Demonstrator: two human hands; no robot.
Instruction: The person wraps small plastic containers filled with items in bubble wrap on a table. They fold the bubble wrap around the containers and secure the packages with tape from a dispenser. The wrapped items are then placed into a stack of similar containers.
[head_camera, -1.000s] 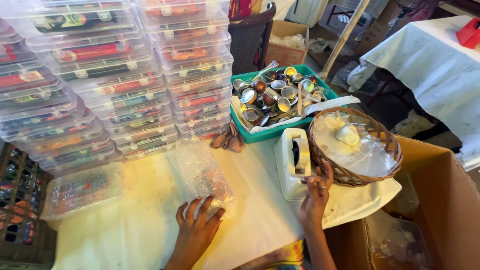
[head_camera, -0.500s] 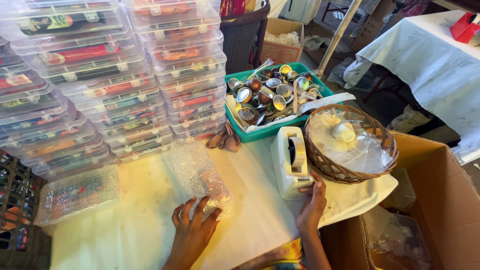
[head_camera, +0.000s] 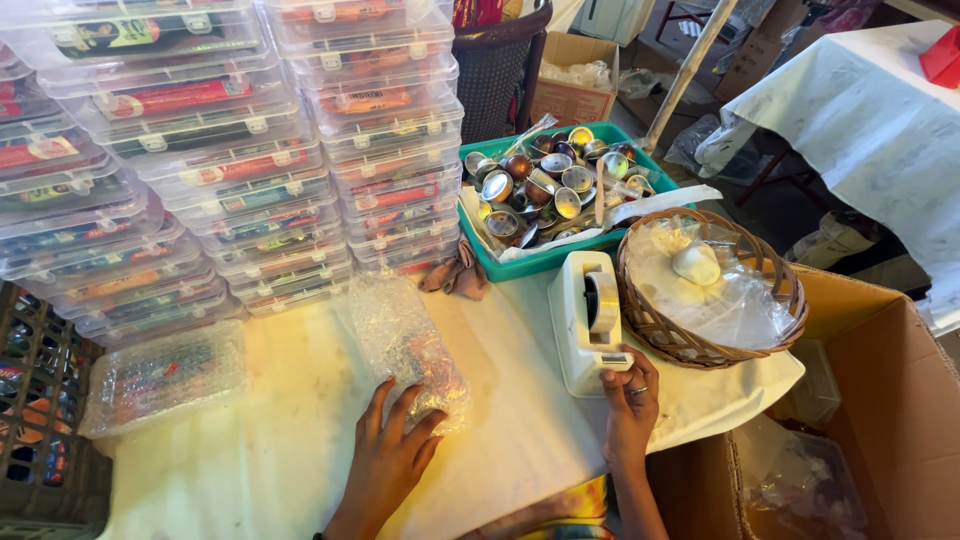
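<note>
On the pale tablecloth (head_camera: 250, 450) near the front edge, the person's left hand (head_camera: 390, 460) lies flat with fingers spread, palm pressed on the near end of a bubble-wrapped packet (head_camera: 405, 345), not clenched around it; the packet is long and clear, with mottled colours showing faintly through the wrap, and it runs away from the hand toward the stacked boxes; the right hand (head_camera: 630, 405) reaches up to the near end of a white tape dispenser (head_camera: 588, 320), fingertips touching its front edge where the tape comes off, fingers loosely curled, though whether it pinches any tape cannot be told; a second bubble-wrapped package (head_camera: 165, 375), flat and rectangular with red and green showing through, lies well to the left near the table's edge; behind both rise stacks of clear plastic boxes (head_camera: 250, 150), shallow and lidded with white clasps, each carrying a long label strip in red, orange, green or blue; just right of the stacks sits a teal tray (head_camera: 540, 258) heaped with small round metallic tins; beside the dispenser stands a round wicker basket (head_camera: 650, 320) lined with crumpled clear plastic; an open cardboard box (head_camera: 880, 400) stands at the right, below table level.
</note>
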